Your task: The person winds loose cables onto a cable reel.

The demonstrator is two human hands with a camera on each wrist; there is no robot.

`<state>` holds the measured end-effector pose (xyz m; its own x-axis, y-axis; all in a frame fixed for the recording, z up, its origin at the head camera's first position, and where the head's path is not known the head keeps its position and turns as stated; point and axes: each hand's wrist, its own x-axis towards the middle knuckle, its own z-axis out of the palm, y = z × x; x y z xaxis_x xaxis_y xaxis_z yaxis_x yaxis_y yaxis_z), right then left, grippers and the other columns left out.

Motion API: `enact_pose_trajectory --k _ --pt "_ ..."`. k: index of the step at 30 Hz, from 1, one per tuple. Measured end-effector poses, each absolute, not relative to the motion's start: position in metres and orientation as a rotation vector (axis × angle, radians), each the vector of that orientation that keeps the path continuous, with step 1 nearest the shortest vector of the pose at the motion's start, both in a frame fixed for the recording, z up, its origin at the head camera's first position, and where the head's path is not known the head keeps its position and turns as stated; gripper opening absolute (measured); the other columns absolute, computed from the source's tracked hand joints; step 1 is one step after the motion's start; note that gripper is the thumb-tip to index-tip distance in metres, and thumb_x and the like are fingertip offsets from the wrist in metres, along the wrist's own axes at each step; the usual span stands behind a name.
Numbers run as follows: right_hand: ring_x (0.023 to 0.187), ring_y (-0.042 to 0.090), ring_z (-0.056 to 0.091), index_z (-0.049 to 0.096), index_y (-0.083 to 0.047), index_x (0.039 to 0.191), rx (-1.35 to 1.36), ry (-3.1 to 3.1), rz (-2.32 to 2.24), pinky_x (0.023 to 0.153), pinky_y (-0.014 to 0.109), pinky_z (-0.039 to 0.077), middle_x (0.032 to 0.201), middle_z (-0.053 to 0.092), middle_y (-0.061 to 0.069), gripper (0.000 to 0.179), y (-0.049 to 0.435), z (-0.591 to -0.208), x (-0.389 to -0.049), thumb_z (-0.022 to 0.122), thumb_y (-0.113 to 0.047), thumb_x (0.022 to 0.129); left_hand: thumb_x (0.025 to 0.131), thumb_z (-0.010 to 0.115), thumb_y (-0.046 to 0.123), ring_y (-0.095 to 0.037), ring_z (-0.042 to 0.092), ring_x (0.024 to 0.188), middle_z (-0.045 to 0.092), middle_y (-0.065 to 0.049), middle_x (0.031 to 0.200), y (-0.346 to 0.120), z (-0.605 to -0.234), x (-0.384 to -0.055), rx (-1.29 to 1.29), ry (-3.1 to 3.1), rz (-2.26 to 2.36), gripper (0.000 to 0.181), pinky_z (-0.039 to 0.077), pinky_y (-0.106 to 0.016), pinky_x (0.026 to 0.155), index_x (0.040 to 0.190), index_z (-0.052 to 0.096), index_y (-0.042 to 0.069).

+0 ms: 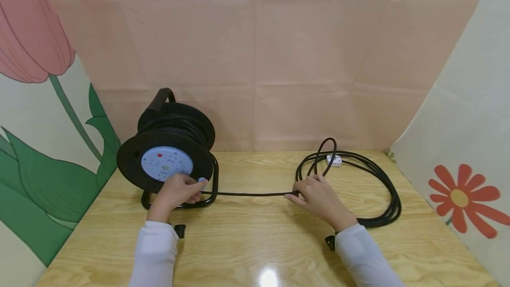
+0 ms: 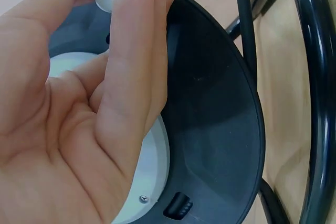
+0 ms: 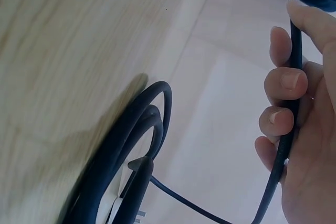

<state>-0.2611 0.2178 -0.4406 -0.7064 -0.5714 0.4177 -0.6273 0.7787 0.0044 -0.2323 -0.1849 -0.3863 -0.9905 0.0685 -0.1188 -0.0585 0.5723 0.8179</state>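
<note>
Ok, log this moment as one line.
left hand: holds knob on reel; right hand: grips cable; cable: runs to reel; coil: on table

The left hand point(image 1: 177, 191) holds the black reel point(image 1: 131, 160) by its knob point(image 1: 202, 181); the right hand point(image 1: 320, 199) grips cable point(image 1: 251, 195).

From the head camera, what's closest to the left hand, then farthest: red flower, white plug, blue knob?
1. Blue knob: pinched by the left hand.
2. White plug: to the right, by the cable loops.
3. Red flower: farthest right.
</note>
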Motion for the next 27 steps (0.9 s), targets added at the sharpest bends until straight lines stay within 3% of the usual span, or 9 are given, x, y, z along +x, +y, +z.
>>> enact_pose_trajectory --k 9,16,21,27 --pt "0.071 0.015 0.056 0.069 -0.018 0.085 0.941 -2.576 0.240 0.086 0.046 0.043 0.078 0.066 -0.006 0.017 0.212 -0.440 -0.256 0.071 -0.033 0.093 0.099 0.065 0.033 -0.019 0.070 0.074 0.071 -0.012 0.084 -0.191 -0.394 -0.234 0.029 2.545 1.437 0.043 0.060 -0.032 0.069 0.100 0.071 -0.009" --pt "0.070 0.014 0.057 0.069 -0.018 0.089 0.930 -2.601 0.231 0.082 0.044 0.043 0.080 0.067 -0.004 0.022 0.209 -0.442 -0.258 0.066 -0.038 0.097 0.101 0.061 0.034 -0.019 0.070 0.076 0.071 -0.017 0.091 -0.199 -0.406 -0.239 0.086 2.453 1.488 0.047 0.060 -0.032 0.070 0.107 0.068 -0.012" --pt "0.065 0.009 0.050 0.065 -0.021 0.085 0.969 -2.620 0.235 0.073 0.036 0.037 0.071 0.059 -0.010 0.024 0.209 -0.442 -0.260 0.064 -0.041 0.098 0.102 0.058 0.036 -0.020 0.070 0.078 0.071 -0.016 0.092 -0.206 -0.417 -0.244 0.170 2.373 1.524 0.051 0.060 -0.032 0.071 0.112 0.064 -0.014" --pt "0.064 0.007 0.045 0.055 -0.028 0.080 1.034 -2.655 0.293 0.072 0.035 0.034 0.065 0.044 -0.019 0.027 0.211 -0.438 -0.258 0.057 -0.044 0.102 0.102 0.057 0.040 -0.016 0.069 0.071 0.069 -0.007 0.080 -0.212 -0.424 -0.247 0.203 2.398 1.487 0.052 0.059 -0.031 0.067 0.103 0.068 -0.011"
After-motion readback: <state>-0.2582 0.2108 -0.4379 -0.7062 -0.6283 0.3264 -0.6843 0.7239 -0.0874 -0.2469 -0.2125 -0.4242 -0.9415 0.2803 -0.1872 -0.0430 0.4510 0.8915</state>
